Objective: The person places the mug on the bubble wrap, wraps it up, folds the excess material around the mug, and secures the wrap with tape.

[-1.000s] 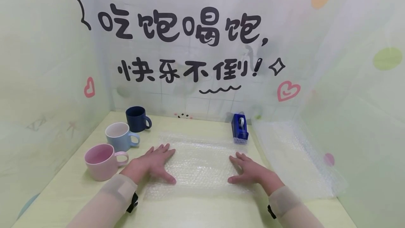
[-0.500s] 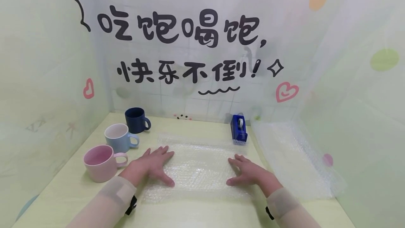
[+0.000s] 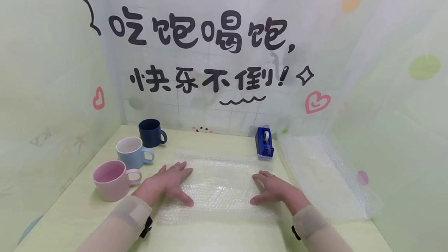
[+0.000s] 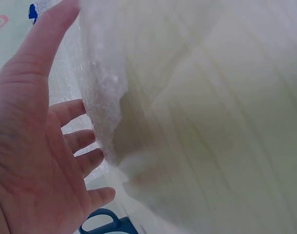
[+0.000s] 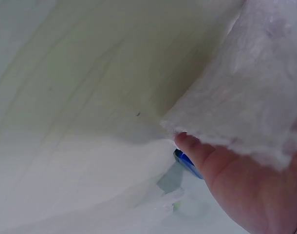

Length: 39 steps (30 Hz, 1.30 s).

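Note:
A sheet of clear bubble wrap (image 3: 220, 189) lies on the pale table in front of me. My left hand (image 3: 169, 184) rests on its left side, fingers spread and thumb pointing inward. On the opposite side my right hand (image 3: 276, 189) lies with fingers extended, touching the sheet's right part. Neither hand grips anything. In the left wrist view, the left hand (image 4: 36, 126) shows its palm and straight fingers beside the wrap (image 4: 102, 73). The right wrist view has the wrap's edge (image 5: 255, 97) partly covering the right hand (image 5: 250, 190), so most of its fingers are hidden.
Three mugs stand at the left: pink (image 3: 111, 182), light blue (image 3: 130, 153) and dark blue (image 3: 150, 133). A blue tape dispenser (image 3: 264, 142) sits at the back, touching the wrap's far edge. More bubble wrap (image 3: 325, 178) lies at the right, against the side wall.

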Each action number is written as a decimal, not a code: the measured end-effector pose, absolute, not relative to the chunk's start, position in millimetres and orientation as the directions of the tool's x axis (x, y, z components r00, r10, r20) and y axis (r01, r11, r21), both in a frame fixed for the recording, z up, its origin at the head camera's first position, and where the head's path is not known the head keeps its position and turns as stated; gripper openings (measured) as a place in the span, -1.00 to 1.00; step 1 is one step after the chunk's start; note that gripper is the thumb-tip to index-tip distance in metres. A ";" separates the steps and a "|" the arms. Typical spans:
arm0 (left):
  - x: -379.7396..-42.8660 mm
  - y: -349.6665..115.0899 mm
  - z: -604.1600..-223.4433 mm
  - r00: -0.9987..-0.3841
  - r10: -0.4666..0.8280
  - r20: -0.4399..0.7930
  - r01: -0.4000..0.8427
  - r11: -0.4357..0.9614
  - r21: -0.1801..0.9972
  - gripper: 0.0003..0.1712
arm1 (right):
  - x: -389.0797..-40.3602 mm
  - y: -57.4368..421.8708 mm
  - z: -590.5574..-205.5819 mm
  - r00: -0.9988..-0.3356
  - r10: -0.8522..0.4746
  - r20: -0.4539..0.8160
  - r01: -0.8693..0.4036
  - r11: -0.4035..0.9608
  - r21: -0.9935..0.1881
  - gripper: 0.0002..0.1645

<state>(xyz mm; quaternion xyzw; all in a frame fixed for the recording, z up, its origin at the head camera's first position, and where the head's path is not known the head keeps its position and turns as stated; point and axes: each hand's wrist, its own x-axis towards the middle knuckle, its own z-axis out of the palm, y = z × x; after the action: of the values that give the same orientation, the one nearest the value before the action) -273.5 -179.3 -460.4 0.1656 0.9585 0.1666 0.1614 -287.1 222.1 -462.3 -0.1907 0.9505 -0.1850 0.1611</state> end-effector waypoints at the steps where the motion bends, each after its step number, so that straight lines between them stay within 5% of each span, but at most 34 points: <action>1: -274.4 -178.2 -460.4 -0.893 0.373 -0.253 0.267 0.890 0.370 0.43 | -287.3 222.4 -461.7 -0.876 -0.421 -0.236 -0.303 0.860 -0.410 0.19; 16: -277.1 -178.4 -467.3 -0.883 0.427 -0.197 0.328 0.860 0.392 0.46 | -284.5 229.2 -468.1 -0.893 -0.361 -0.267 -0.218 0.869 -0.445 0.18; 22: -259.0 -184.4 -432.3 -0.931 0.353 0.093 0.361 0.850 0.385 0.01 | -281.8 228.8 -467.7 -0.890 -0.371 -0.264 -0.224 0.861 -0.456 0.19; 26: -241.9 -204.8 -400.3 -0.925 0.224 0.307 0.333 0.867 0.372 -0.11 | -282.6 227.7 -467.6 -0.888 -0.381 -0.256 -0.234 0.855 -0.462 0.19; 32: -219.1 -252.1 -388.3 -0.921 -0.013 0.390 0.182 0.869 0.460 0.04 | -285.1 227.1 -468.8 -0.888 -0.385 -0.253 -0.242 0.857 -0.455 0.19; 39: -204.0 -297.2 -411.2 -0.962 -0.223 0.159 -0.100 0.827 0.554 0.50 | -287.1 227.4 -465.5 -0.885 -0.387 -0.258 -0.242 0.857 -0.456 0.21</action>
<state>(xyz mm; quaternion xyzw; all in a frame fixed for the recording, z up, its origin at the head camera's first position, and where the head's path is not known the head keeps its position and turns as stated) -204.0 -297.2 -411.2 -0.0852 0.9494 0.2818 -0.1090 -287.1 227.4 -465.5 -0.1660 0.9479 -0.2101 0.1727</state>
